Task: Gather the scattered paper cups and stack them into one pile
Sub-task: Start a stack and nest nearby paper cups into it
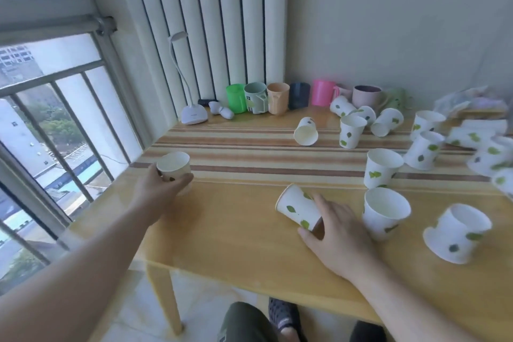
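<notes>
White paper cups with green leaf prints lie scattered over a wooden table (236, 219). My left hand (158, 189) grips an upright cup (175, 168) near the table's left edge by the window. My right hand (333, 228) holds a cup lying on its side (298, 207), mouth pointing left, near the front middle. Two upright cups (384, 212) (381, 168) stand right of that hand. A tipped cup (458, 233) lies at the front right. Several more cups, some upright and some tipped, such as one cup (306, 132), spread across the back right.
A row of coloured plastic mugs (277, 98) lines the back by the radiator, with a white desk lamp (194, 114) at the back left corner. A window with railings runs along the left. Plastic packaging (469, 103) sits at the far right. My legs show below the table's front edge.
</notes>
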Motion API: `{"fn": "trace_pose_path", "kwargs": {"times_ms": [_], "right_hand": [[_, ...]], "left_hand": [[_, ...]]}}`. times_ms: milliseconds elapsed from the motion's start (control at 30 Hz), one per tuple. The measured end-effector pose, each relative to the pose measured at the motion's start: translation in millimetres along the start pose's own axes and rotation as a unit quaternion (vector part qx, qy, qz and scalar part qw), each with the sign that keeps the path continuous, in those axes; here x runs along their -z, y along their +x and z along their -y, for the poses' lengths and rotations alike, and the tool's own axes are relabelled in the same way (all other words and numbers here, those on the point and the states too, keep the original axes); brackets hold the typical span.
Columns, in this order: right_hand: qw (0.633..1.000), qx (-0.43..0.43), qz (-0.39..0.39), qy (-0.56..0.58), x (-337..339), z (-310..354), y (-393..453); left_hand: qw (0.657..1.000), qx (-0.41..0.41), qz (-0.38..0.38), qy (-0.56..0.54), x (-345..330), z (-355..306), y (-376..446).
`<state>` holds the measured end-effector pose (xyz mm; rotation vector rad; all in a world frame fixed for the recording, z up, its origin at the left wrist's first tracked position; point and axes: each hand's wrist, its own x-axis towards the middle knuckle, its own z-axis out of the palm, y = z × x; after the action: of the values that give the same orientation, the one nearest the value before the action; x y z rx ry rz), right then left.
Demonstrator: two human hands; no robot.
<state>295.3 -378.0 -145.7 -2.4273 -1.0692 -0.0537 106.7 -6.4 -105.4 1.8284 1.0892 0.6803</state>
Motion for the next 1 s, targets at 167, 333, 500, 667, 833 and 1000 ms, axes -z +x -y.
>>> {"fn": "trace_pose_path", "kwargs": {"times_ms": [167,333,500,667,833,1000], "right_hand": [[0.999,-0.011,-0.004,0.037,12.2,9.4,-1.0],[0.982,0.051,-0.146,0.108,69.1,7.8,-19.6],[0.966,-0.001,-0.245,0.080,149.9,-62.1,-41.0],[0.954,-0.176,-0.237,0.045,181.5,-155.3,-64.2],[0.951,-0.244,-0.182,0.046,163.9,-201.3,-73.1],[0.958,-0.263,-0.111,0.028,142.6,-211.8,-70.2]], "left_hand": [[0.996,-0.085,0.041,0.005,-33.6,-43.5,-30.7],[0.986,-0.101,0.132,0.008,-81.2,-68.4,-74.4],[0.972,-0.107,0.208,0.004,-146.5,-77.5,-110.8],[0.960,-0.133,0.248,0.010,-194.0,-101.0,-139.9],[0.959,-0.138,0.249,0.001,-211.4,-108.5,-148.0],[0.961,-0.142,0.238,-0.021,-206.1,-109.8,-145.4]]}}
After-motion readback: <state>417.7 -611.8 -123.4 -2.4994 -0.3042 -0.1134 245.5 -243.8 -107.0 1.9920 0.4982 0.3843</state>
